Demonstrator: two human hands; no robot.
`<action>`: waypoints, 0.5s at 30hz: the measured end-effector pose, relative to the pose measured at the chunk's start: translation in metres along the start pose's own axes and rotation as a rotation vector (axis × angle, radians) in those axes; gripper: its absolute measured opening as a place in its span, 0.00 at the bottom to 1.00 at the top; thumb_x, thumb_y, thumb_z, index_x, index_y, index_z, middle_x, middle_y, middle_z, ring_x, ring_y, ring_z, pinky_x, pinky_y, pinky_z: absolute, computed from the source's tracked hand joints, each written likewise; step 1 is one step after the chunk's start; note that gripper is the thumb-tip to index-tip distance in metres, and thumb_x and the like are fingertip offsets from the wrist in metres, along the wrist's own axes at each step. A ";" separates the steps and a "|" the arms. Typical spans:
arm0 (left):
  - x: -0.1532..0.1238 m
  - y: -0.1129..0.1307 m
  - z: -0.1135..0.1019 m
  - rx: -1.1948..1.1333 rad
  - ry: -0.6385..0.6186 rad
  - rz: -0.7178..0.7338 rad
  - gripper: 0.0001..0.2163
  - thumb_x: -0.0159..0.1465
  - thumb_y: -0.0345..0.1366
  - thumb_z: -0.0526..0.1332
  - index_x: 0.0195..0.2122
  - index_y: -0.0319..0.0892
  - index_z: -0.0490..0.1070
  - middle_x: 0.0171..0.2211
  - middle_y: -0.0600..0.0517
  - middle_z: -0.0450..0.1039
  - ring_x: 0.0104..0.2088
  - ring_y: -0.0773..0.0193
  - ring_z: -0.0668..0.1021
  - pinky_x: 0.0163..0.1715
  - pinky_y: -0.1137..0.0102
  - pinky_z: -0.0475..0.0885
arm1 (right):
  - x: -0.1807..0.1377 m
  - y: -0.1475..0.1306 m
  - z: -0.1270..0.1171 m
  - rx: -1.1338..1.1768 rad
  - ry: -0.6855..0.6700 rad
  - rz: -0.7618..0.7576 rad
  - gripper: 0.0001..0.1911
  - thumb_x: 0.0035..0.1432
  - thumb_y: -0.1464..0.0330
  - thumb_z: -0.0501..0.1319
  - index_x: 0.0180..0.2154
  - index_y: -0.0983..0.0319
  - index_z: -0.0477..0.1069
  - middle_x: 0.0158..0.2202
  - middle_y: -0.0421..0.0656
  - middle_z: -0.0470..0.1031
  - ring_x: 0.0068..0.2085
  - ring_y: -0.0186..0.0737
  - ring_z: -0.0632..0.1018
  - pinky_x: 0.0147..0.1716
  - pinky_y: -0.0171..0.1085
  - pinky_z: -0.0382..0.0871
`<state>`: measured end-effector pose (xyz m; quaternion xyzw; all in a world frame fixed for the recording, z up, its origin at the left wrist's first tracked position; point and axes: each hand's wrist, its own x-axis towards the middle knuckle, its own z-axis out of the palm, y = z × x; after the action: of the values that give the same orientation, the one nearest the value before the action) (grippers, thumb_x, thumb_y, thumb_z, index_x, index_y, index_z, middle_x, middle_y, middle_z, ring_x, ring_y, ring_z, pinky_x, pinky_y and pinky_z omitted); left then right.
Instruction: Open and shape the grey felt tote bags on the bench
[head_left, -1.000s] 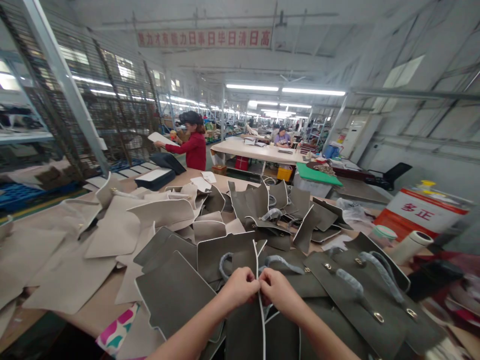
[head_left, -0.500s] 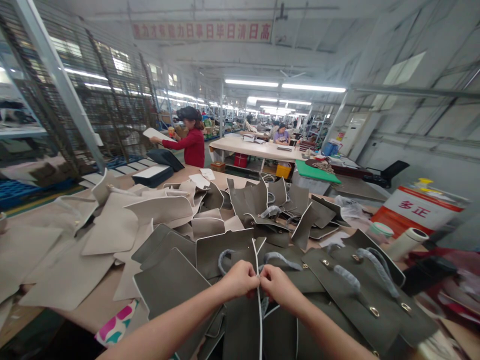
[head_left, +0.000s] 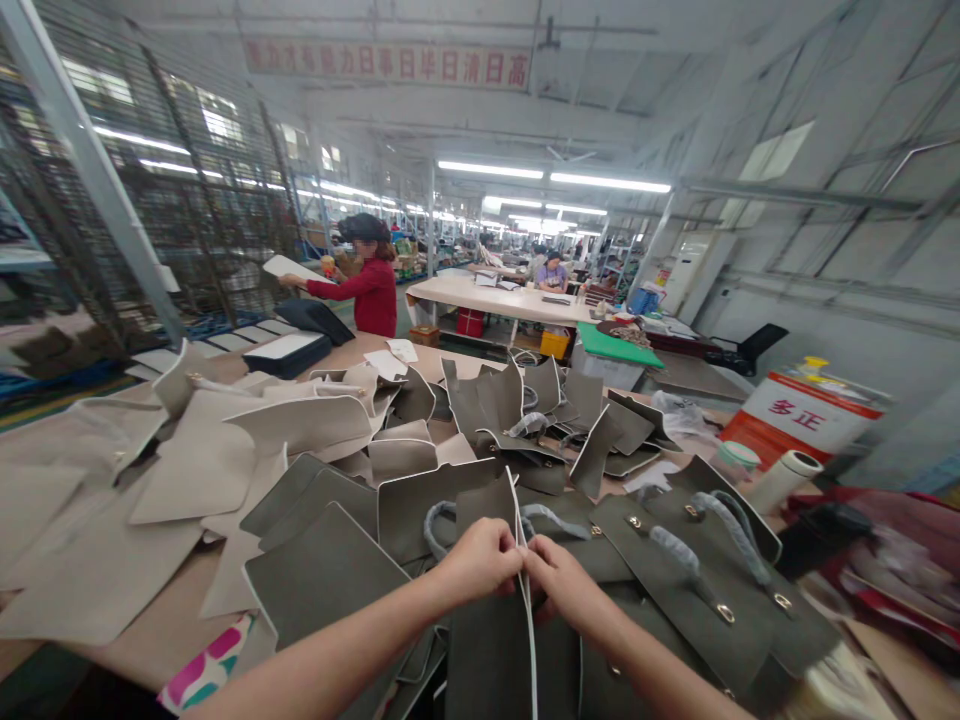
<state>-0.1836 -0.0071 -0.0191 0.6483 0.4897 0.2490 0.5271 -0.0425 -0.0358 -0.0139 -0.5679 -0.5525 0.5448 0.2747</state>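
Note:
My left hand (head_left: pixel 486 560) and my right hand (head_left: pixel 553 575) pinch the white-edged seam of a dark grey-green bag panel (head_left: pixel 491 655) from both sides, fingertips almost touching. The panel's pale edge runs upright between my hands and down toward me. Whether one or two layers are pinched I cannot tell. Beside my right hand lie several dark bag panels (head_left: pixel 675 600) with a plastic-wrapped handle (head_left: pixel 679 555) and gold-coloured rings (head_left: pixel 724 613). Another dark panel (head_left: pixel 322 570) lies left of my left hand.
Beige panels (head_left: pixel 195 460) are heaped on the left of the table. Further dark pieces (head_left: pixel 480 400) stand beyond my hands. At the right are a white roll (head_left: pixel 787 480) and an orange-and-white can (head_left: pixel 799 420). A person in red (head_left: pixel 375 295) stands across the table holding a pale panel.
My view has turned slightly right, so the surroundings sit further left. Both hands still pinch the seam; the right fingers now look more extended along it.

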 end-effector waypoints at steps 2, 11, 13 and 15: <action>-0.001 0.000 -0.001 -0.013 0.015 0.001 0.02 0.48 0.33 0.53 0.22 0.41 0.60 0.12 0.57 0.64 0.17 0.64 0.73 0.15 0.75 0.64 | -0.005 -0.001 0.003 -0.034 -0.020 -0.033 0.10 0.51 0.61 0.51 0.28 0.61 0.61 0.24 0.39 0.67 0.25 0.37 0.73 0.15 0.32 0.67; -0.016 0.013 -0.011 0.218 0.221 0.132 0.04 0.48 0.29 0.51 0.19 0.42 0.58 0.16 0.55 0.65 0.20 0.64 0.72 0.18 0.74 0.62 | -0.001 0.013 -0.019 -0.267 -0.030 0.015 0.10 0.49 0.67 0.48 0.24 0.63 0.63 0.20 0.41 0.70 0.23 0.40 0.73 0.19 0.34 0.65; -0.014 0.011 -0.013 0.444 0.350 0.270 0.05 0.50 0.28 0.51 0.20 0.41 0.62 0.20 0.51 0.69 0.23 0.62 0.73 0.22 0.72 0.64 | 0.010 0.010 -0.027 -0.436 0.052 -0.081 0.10 0.50 0.67 0.51 0.20 0.62 0.64 0.20 0.41 0.70 0.27 0.41 0.74 0.24 0.35 0.66; -0.009 0.007 -0.017 0.647 0.443 0.488 0.08 0.51 0.27 0.53 0.29 0.42 0.68 0.31 0.46 0.74 0.33 0.58 0.75 0.30 0.69 0.68 | 0.021 0.004 -0.032 -0.559 0.042 -0.152 0.10 0.52 0.67 0.56 0.21 0.61 0.66 0.24 0.41 0.72 0.32 0.41 0.74 0.30 0.35 0.67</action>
<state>-0.1982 -0.0074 -0.0052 0.8070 0.4763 0.3327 0.1062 -0.0164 -0.0077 -0.0162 -0.5896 -0.7165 0.3374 0.1587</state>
